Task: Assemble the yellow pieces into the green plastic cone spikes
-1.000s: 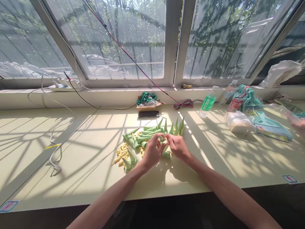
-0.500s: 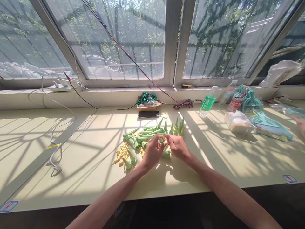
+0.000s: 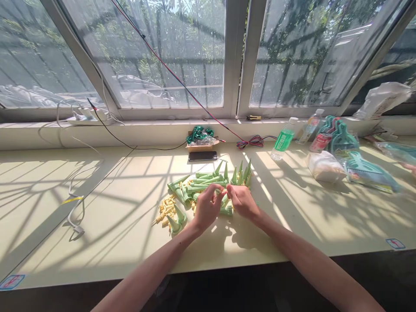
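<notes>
My left hand (image 3: 209, 204) and my right hand (image 3: 242, 200) meet over a pile on the table, thumbs and fingers pinched together. Whatever sits between the fingertips is too small and covered to make out. Behind and below them lie green rolled tubes (image 3: 196, 187), some under my hands. Pointed green cones (image 3: 245, 172) stand at the pile's right back, and more green cones (image 3: 174, 223) sit at its front left. Small pale-yellow pieces (image 3: 167, 207) are heaped at the left, with others showing between the tubes.
Behind the pile are a black phone (image 3: 203, 156) and a small cardboard box (image 3: 202, 147). A green-labelled bottle (image 3: 284, 138), a white packet (image 3: 326, 167) and packaged teal dustpans (image 3: 367, 171) stand to the right. A white cable (image 3: 72, 216) lies left. Another person's hand shows at the right edge.
My left fingers have shifted slightly in their pinch, while both arms stay in place. At the far right, the other person's hand and the clear package beside it have moved a little.
</notes>
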Tool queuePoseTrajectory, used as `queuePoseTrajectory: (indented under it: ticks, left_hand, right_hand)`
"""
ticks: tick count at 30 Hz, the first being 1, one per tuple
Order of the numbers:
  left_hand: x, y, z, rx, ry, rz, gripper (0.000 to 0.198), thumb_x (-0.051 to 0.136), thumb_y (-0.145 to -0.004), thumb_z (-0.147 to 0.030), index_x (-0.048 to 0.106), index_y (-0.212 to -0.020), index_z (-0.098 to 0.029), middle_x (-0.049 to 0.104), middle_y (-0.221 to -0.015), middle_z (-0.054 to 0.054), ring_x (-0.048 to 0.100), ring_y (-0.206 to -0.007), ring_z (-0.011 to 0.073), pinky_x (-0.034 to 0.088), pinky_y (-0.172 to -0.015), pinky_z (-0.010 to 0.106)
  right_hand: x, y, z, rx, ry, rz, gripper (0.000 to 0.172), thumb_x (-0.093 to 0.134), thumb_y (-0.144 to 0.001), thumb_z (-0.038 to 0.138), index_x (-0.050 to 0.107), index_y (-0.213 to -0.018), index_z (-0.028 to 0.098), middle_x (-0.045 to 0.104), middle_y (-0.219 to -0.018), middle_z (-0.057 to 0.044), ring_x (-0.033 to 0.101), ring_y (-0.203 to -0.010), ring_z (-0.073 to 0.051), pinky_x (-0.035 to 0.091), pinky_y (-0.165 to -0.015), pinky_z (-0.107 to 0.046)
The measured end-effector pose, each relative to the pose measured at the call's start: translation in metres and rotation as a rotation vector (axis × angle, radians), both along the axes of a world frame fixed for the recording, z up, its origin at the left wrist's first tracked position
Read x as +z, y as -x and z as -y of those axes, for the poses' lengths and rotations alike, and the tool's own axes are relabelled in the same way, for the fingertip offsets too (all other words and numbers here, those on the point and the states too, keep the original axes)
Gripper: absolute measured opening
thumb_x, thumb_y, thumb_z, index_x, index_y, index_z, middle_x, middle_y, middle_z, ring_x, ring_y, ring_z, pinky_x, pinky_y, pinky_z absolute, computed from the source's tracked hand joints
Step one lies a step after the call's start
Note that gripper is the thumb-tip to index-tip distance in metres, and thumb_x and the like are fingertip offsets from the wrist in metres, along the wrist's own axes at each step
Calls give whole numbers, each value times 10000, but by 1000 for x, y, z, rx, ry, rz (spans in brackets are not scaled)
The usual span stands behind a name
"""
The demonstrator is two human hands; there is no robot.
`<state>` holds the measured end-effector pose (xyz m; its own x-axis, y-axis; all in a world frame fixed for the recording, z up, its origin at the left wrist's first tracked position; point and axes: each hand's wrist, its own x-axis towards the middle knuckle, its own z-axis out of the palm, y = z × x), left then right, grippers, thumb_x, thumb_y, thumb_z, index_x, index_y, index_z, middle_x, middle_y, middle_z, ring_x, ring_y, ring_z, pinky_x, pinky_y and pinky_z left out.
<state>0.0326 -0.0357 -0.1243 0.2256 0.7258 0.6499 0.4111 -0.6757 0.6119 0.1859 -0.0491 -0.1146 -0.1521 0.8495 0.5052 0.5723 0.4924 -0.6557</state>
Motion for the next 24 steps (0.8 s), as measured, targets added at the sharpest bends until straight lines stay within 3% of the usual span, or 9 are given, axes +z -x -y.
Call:
queuePoseTrajectory:
  ticks: [10, 16, 24]
  left_hand:
    - [-2, -1, -2, -8, 119, 84, 81, 590, -894, -272, 560, -896, -197, 560, -636, -47, 503, -488, 71, 461, -497, 186]
    - [0, 0, -1, 12, 126, 92, 138, 503, -948, -311, 562, -919, -189, 608, -703, -9, 550, -570, 92, 516, -564, 211]
    - [2, 0, 0, 20, 130, 97, 169, 470, -963, -323, 562, -926, -185, 666, -794, 22, 621, -643, 116, 554, -619, 245]
  right_hand:
    - [-4, 1, -1, -30, 0, 17, 455, 265, -1027, 390, 385, -633, 196, 430, -574, 19, 368, -505, -103, 271, -517, -241]
    - [0, 1, 2, 2, 8, -24, 340, 387, -1001, 370, 463, -720, 194, 463, -626, 30, 405, -539, -100, 313, -556, -227]
    - [-3, 1, 1, 1, -11, 22, 346, 413, -990, 374, 472, -699, 196, 455, -618, 25, 388, -538, -104, 309, -548, -233]
